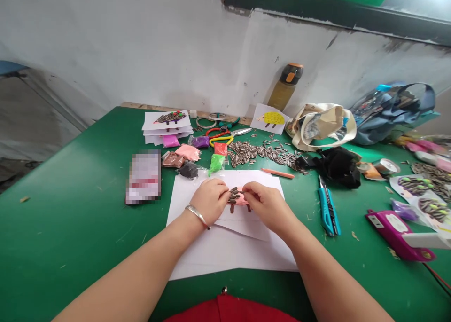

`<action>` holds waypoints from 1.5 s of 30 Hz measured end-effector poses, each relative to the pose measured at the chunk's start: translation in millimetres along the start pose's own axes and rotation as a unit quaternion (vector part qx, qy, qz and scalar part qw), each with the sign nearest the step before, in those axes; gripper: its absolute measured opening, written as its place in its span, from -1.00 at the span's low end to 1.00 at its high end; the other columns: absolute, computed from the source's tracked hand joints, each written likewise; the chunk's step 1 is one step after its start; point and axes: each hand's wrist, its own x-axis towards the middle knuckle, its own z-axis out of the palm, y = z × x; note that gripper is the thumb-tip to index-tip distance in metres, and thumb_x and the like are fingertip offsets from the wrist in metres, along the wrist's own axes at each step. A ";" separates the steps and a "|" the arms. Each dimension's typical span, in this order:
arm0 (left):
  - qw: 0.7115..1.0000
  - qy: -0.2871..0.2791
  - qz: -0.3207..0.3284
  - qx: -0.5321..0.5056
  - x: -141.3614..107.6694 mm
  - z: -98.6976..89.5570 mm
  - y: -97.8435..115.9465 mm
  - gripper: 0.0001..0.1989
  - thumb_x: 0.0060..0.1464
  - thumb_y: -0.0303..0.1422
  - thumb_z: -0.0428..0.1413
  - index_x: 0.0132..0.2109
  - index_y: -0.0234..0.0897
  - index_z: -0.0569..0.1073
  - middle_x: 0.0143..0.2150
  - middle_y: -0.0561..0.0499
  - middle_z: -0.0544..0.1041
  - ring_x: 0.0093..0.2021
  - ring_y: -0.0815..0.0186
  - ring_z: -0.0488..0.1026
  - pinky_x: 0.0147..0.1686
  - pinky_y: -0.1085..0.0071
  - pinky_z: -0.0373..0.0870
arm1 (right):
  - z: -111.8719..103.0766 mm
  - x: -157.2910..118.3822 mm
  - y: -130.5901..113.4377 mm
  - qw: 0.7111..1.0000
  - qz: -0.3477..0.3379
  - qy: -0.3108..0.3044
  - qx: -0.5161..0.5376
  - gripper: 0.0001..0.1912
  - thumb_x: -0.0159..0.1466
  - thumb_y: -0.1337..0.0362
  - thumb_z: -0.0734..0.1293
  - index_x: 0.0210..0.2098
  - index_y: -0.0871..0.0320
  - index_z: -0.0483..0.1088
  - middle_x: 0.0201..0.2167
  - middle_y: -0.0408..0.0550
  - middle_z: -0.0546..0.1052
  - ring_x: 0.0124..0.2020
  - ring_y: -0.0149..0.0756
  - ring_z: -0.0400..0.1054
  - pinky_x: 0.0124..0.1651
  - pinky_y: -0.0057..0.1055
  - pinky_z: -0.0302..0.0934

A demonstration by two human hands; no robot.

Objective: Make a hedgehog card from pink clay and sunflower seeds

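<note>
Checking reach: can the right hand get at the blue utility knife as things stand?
Likely yes. The right hand sits close to the blue utility knife, and nothing stands between them on the green table. It would first have to come off the sunflower seeds on the pink clay.

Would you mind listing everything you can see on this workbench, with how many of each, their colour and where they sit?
table: one, green, under everything
sunflower seeds: many, black-and-white striped, heaped beyond the paper
clay packets: seven, mixed colours, left of the seeds
scissors: one pair, orange-red and yellow handles, behind the packets
utility knife: one, blue, right of the paper
water bottle: one, amber, against the wall
tote bag: one, cream, back right
white paper: layered sheets, under the hands
pink clay shape: one, pink, on the paper, seeds on it
left hand grip: one, bare, left of the clay
right hand grip: one, bare, right of the clay
</note>
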 end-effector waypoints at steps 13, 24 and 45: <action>1.000 -0.010 0.005 0.005 0.2 -1.0 0.5 -0.73 0.18 -0.43 -0.04 -0.34 -0.28 0.56 -0.22 -0.04 0.53 -0.15 0.22 0.41 -0.07 0.25 0.30 | 8.3 2.4 3.3 0.992 -0.066 -0.003 -0.110 -0.78 0.33 0.33 0.16 -0.36 0.12 0.41 -0.40 -0.13 0.47 -0.33 -0.36 0.28 -0.27 -0.46 0.07; 1.000 -0.003 0.009 -0.003 0.0 -0.9 0.3 -0.73 0.17 -0.44 -0.03 -0.35 -0.26 0.56 -0.23 -0.05 0.53 -0.16 0.22 0.41 -0.07 0.24 0.30 | 11.5 2.8 3.5 0.984 -0.088 0.012 -0.156 -0.75 0.34 0.31 0.17 -0.35 0.15 0.46 -0.40 -0.06 0.41 -0.27 -0.29 0.22 -0.22 -0.42 0.08; 1.000 -0.010 0.012 -0.001 0.8 -0.9 -0.4 -0.77 0.14 -0.44 0.01 -0.38 -0.26 0.54 -0.25 -0.04 0.53 -0.19 0.24 0.41 -0.12 0.29 0.30 | 18.2 1.4 -0.4 0.975 -0.119 0.014 -0.185 -0.75 0.32 0.39 0.17 -0.36 0.18 0.47 -0.37 -0.01 0.44 -0.28 -0.29 0.24 -0.24 -0.43 0.07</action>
